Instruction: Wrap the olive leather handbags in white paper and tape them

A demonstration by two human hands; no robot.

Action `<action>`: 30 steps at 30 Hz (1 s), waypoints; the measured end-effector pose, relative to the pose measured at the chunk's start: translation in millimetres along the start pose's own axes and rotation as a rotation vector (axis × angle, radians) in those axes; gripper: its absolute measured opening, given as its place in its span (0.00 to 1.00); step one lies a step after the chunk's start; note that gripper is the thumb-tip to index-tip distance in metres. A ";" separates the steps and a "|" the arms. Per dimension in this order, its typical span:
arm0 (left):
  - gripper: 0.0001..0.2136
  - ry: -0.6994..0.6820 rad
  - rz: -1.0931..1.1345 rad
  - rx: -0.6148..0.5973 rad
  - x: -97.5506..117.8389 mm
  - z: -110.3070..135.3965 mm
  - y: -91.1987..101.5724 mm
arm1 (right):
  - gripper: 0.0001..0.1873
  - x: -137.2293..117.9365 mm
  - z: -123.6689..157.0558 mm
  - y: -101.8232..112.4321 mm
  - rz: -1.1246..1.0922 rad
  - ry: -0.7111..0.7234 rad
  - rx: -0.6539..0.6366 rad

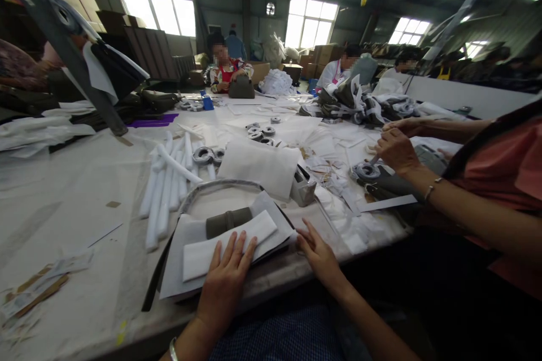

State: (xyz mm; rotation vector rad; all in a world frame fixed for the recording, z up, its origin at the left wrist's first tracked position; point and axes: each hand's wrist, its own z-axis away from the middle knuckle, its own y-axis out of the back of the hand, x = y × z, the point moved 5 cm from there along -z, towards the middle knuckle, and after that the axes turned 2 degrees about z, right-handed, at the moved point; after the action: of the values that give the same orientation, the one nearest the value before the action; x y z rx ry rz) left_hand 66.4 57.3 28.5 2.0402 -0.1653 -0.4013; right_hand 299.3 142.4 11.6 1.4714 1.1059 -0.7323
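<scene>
A dark bag piece with a curved handle (220, 183) lies at the table's front edge, covered by a white sheet (171, 279). A folded white padded strip (197, 262) rests slantwise on that sheet, beside a grey-brown banded piece (228, 221). My left hand (231, 271) lies flat on the strip, fingers spread. Beyond the sheet's right corner is my right hand (317, 251), its fingers stretched out and the tips touching or close to that corner. Its thumb side is partly hidden. I see nothing plainly held in either hand.
White foam rods (163, 197) lie behind left. Tape rolls (203, 155), a white pad (258, 166) and a metal tape dispenser (302, 187) are behind the bag piece. At right, a co-worker's hands (396, 149) work over dark pieces. Cardboard scraps (42, 287) lie front left.
</scene>
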 end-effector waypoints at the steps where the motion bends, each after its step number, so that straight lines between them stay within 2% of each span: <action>1: 0.27 0.002 0.007 0.002 0.0 0.0 0.0 | 0.30 4.0 1.3 -4.6 -0.063 -0.075 -0.070; 4: 0.28 0.009 0.036 0.013 -1.5 1.7 -1.0 | 0.28 -0.1 0.4 -17.9 -0.175 -0.203 -0.242; 7: 0.29 0.017 0.077 0.048 -5.6 5.7 -1.6 | 0.24 -13.8 -2.2 -26.5 -0.210 -0.304 -0.324; 9: 0.30 0.024 0.108 0.080 -9.3 8.4 -1.3 | 0.25 -23.3 -1.7 -30.9 -0.295 -0.366 -0.307; 15: 0.30 0.082 0.199 0.137 -19.2 11.8 1.8 | 0.29 -48.3 4.8 -53.3 -0.833 -0.514 -0.160; 19: 0.30 0.095 0.260 0.170 -20.4 11.1 4.9 | 0.30 -60.6 3.2 -63.4 -0.908 -0.578 -0.055; 22: 0.31 0.111 0.259 0.196 -21.4 11.6 4.4 | 0.30 -66.8 3.9 -66.7 -0.916 -0.567 -0.032; 24: 0.30 0.113 0.245 0.217 -23.2 12.8 3.3 | 0.29 -65.4 5.2 -61.7 -0.860 -0.521 -0.035; 26: 0.30 0.092 0.240 0.221 -25.1 14.4 2.2 | 0.28 -58.9 4.3 -49.0 -0.680 -0.442 -0.131; 28: 0.30 0.056 0.239 0.214 -26.7 16.4 1.9 | 0.24 -49.6 -0.2 -30.3 -0.339 -0.265 -0.371; 30: 0.30 0.034 0.239 0.200 -28.2 18.4 2.2 | 0.14 -38.2 -7.2 -5.1 0.118 0.061 -0.606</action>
State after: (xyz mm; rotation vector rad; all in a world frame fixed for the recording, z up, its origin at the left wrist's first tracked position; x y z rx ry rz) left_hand 33.6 49.0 28.3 2.1896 -0.4389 -0.2075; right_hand 279.5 139.9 45.3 1.0297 1.1465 -0.2319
